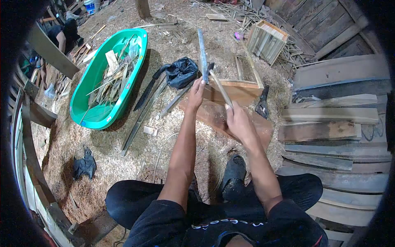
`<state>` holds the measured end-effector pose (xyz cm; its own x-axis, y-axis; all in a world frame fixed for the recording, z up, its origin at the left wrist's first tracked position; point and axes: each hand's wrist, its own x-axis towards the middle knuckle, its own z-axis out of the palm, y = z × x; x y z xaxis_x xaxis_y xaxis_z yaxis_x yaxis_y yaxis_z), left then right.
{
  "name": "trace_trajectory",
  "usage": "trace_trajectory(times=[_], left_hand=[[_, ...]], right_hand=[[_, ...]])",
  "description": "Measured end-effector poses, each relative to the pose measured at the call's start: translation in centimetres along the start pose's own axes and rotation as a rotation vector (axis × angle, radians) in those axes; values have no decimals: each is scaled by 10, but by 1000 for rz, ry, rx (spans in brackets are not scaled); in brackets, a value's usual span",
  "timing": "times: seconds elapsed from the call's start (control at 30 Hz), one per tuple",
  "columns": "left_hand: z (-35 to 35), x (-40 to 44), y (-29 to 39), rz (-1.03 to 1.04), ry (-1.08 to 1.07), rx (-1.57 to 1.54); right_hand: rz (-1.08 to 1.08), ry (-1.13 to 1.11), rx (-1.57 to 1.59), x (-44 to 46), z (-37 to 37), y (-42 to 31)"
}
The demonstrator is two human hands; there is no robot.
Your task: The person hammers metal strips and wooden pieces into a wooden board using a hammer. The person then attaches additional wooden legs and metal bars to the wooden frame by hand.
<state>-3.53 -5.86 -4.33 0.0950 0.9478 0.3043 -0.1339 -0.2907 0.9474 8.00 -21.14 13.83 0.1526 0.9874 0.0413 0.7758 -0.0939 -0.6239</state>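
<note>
My left hand [196, 92] is closed around the lower end of a narrow grey wooden strip [201, 49] that points away from me. In my right hand [238, 119] is the wooden handle of a hammer [221, 88], whose dark head is by the strip's lower end. Just beyond my hands a wooden box frame [234, 91] rests by a broad brown board [251, 123]. Left of the strip lies a black plastic bag [182, 73].
A green tub [76, 111] of wood scraps stands at the left. Planks [329, 113] lie in a row at the right. A slatted wooden crate [266, 43] stands farther back. At the upper left is another person's arm [61, 42]. Shavings cover the ground.
</note>
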Motion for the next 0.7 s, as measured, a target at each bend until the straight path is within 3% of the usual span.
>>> trace_trajectory(times=[0.2,0.3,0.47,0.57,0.7], left_hand=[[-2,0,-5,-5,-24,-17],[-2,2,-4,-25,-20,-28],[1,-2,0,-94,0,-40],[0,-1,-2,-123,-7,-38],[1,-1,0,-143,6,-68]], right_hand=[[-47,158,194,-3,-1,-16],[27,-68,-59,-1,1,4],[-86,189,177,-3,3,-11],[73,-95,-39,0,6,1],[16,70,80,1,0,-2]])
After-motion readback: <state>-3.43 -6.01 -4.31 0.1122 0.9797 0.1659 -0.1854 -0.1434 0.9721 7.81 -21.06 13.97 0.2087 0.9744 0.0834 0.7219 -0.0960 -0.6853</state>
